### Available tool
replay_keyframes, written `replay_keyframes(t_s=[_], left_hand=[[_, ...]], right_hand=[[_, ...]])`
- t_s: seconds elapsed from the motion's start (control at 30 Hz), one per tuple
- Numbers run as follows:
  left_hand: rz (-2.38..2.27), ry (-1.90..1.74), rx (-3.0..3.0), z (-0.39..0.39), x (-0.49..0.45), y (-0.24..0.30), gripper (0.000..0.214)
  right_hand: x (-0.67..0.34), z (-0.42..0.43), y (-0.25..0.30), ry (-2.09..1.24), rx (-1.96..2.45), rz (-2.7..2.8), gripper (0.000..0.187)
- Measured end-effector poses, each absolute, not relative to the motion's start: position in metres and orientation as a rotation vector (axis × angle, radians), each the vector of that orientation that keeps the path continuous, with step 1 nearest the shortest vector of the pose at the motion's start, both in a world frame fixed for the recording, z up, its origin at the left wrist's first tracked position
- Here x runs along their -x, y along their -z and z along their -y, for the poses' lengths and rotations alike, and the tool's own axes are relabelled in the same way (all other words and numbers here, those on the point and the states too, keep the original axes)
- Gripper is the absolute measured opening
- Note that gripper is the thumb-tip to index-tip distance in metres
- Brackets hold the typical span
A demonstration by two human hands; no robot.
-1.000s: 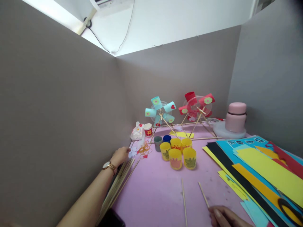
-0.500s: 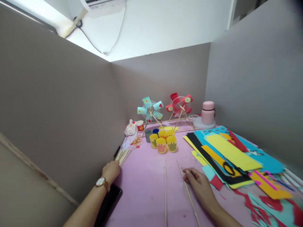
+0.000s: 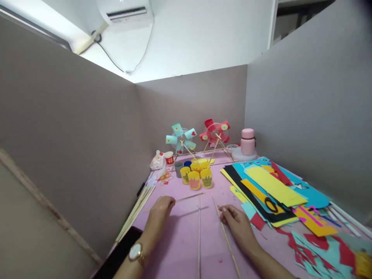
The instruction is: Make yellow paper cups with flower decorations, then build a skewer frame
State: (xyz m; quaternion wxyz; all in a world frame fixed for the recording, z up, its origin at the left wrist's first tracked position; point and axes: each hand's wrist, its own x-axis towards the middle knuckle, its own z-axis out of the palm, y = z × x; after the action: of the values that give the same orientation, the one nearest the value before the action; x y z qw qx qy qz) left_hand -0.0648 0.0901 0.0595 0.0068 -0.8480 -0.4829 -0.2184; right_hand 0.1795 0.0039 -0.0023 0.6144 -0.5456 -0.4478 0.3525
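My left hand is closed on a thin wooden stick and holds it just above the pink table, its tip pointing right toward the yellow cups. My right hand rests on the table with fingers curled, its fingertips touching a second stick that lies slanted. A third stick lies straight between my hands. A bundle of sticks lies along the left wall.
Two paper windmill wheels, blue and red, stand at the back beside a pink flask. Coloured paper sheets with black scissors cover the right side. A dark phone lies near left. Grey partitions enclose the table.
My left hand left the stick bundle by the wall and moved right, now carrying one stick. My right hand stayed on the slanted stick. The camera shifted slightly.
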Motion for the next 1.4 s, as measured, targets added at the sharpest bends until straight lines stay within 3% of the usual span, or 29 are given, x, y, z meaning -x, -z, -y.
replay_keyframes(t_s=[0.17, 0.43, 1.0, 1.4], left_hand=[[1.324, 1.061, 2.737, -0.066, 0.029, -0.032, 0.022], [1.104, 1.243, 2.871, -0.062, 0.029, -0.019, 0.018], [1.077, 1.071, 2.887, -0.071, 0.038, -0.009, 0.033], [1.074, 1.122, 2.860, -0.070, 0.040, -0.011, 0.030]], right_hand=[[-0.178, -0.003, -0.002, -0.825, 1.214, 0.968, 0.033], [-0.169, -0.006, -0.010, -0.979, 1.143, 0.876, 0.036], [-0.179, -0.012, -0.006, -1.097, 1.111, 0.800, 0.037], [-0.186, -0.014, -0.007, -1.073, 1.155, 0.825, 0.035]])
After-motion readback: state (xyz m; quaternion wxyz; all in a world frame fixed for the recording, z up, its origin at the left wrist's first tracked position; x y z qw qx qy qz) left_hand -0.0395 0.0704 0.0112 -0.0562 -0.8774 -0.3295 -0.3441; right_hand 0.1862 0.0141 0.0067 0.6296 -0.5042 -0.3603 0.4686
